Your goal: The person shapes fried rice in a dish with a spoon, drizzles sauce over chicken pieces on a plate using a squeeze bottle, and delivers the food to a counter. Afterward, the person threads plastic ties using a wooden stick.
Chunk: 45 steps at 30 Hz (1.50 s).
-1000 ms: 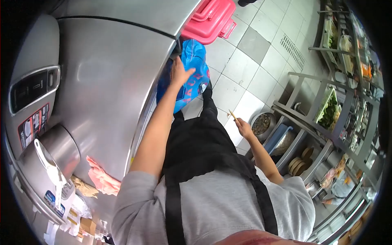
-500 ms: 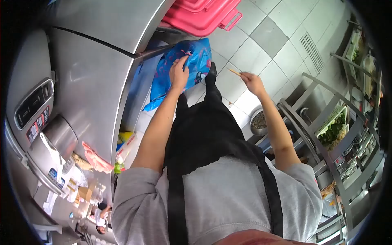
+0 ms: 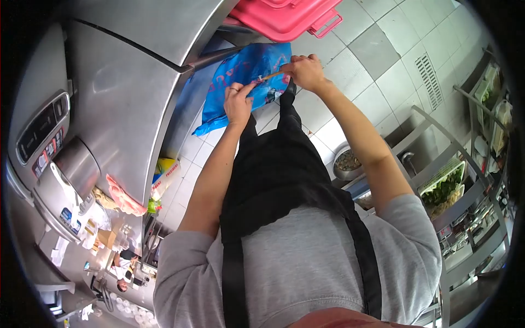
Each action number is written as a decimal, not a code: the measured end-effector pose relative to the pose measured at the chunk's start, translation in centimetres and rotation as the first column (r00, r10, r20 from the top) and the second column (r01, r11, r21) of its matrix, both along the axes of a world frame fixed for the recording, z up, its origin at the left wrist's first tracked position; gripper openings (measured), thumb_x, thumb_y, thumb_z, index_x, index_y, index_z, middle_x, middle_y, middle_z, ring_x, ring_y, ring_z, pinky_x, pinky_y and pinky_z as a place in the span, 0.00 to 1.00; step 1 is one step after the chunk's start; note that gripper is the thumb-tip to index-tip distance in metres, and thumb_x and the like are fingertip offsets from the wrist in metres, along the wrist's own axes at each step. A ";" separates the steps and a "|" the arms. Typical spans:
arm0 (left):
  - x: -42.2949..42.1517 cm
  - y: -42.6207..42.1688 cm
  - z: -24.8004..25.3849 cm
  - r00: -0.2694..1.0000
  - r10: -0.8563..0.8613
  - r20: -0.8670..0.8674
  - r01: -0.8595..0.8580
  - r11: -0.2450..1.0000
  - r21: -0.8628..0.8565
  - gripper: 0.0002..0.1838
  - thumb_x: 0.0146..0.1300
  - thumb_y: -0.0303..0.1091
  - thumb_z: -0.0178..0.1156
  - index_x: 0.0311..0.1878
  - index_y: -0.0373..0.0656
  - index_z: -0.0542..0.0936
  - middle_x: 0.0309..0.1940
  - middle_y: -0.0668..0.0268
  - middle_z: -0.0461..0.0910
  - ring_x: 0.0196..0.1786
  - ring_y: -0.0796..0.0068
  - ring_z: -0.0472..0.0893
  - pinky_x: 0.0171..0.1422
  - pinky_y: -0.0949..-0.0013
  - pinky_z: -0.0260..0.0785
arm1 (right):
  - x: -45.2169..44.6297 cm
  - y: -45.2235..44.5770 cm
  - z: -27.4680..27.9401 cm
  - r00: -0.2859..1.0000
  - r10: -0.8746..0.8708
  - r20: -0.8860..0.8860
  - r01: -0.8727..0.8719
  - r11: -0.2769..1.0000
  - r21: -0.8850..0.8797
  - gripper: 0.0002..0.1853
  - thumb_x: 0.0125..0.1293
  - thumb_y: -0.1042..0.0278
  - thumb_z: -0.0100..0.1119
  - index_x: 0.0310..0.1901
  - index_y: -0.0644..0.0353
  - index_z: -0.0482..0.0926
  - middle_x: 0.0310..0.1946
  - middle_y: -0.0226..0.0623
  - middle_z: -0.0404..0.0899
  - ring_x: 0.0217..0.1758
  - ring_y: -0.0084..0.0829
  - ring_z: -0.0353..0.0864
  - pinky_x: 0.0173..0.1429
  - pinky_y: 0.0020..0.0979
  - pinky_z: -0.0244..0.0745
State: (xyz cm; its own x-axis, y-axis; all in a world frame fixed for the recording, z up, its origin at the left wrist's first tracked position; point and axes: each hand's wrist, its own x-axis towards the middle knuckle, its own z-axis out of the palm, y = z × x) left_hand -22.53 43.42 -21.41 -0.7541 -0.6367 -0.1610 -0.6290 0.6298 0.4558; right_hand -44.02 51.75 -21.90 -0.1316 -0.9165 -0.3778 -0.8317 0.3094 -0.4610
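A blue plastic bag [image 3: 229, 71] with pink markings lies low in front of me, beside the steel cabinet. My left hand [image 3: 238, 105] is over its near side, fingers closed on a bit of the bag near a small reddish patch. From above right, my right hand [image 3: 305, 71] reaches over the bag's right part, fingers closed round a thin tan stick [image 3: 272, 75]. The stick's far end comes close to my left fingertips; whether it touches them or the bag, I cannot tell.
A red lidded bin [image 3: 284, 22] stands beyond the bag. The steel cabinet [image 3: 126, 98] borders the left. A metal bowl [image 3: 346, 163] and a rack [image 3: 437, 164] with a greens basket [image 3: 445, 183] are at right. Another person [image 3: 124, 269] is far off at lower left.
My right hand has moved left and up with the tan stick, from over the tiles to the bag beside my left hand. The left hand has shifted only slightly.
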 end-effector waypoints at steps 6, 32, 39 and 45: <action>0.4 2.6 -0.2 0.844 0.535 -0.039 -0.533 0.844 0.060 0.22 0.41 0.30 0.65 0.44 0.43 0.74 0.33 0.66 0.71 0.38 0.69 0.70 0.37 0.69 0.65 | 1.5 -0.8 0.1 0.991 0.133 -0.001 -0.133 0.990 -0.044 0.12 0.54 0.64 0.52 0.37 0.33 0.79 0.33 0.29 0.75 0.43 0.30 0.75 0.45 0.39 0.61; -1.1 -0.3 -1.2 0.599 0.759 0.256 -0.169 -0.193 0.966 0.18 0.52 0.19 0.53 0.49 0.30 0.67 0.44 0.52 0.75 0.50 0.57 0.75 0.48 0.67 0.66 | -1.7 -4.1 -0.3 0.924 0.355 -0.143 -0.371 0.923 -0.104 0.10 0.52 0.64 0.57 0.36 0.36 0.79 0.32 0.21 0.72 0.46 0.25 0.70 0.53 0.39 0.55; -0.6 -0.7 -1.9 0.628 0.700 0.340 -0.363 -0.124 0.924 0.19 0.53 0.16 0.50 0.49 0.21 0.62 0.44 0.45 0.73 0.47 0.57 0.77 0.49 0.67 0.69 | -0.3 -4.9 -2.6 0.883 0.469 -0.003 -0.467 0.878 -0.105 0.07 0.53 0.61 0.54 0.33 0.35 0.80 0.33 0.23 0.76 0.45 0.30 0.74 0.53 0.43 0.58; 0.2 -1.4 -0.9 0.637 0.695 0.332 -0.268 -0.205 0.942 0.18 0.53 0.15 0.49 0.49 0.20 0.64 0.46 0.46 0.72 0.51 0.58 0.75 0.55 0.65 0.68 | 0.9 -3.8 -5.3 0.828 0.163 0.537 -0.229 0.972 0.059 0.10 0.57 0.65 0.54 0.41 0.48 0.79 0.29 0.31 0.78 0.34 0.30 0.75 0.41 0.33 0.67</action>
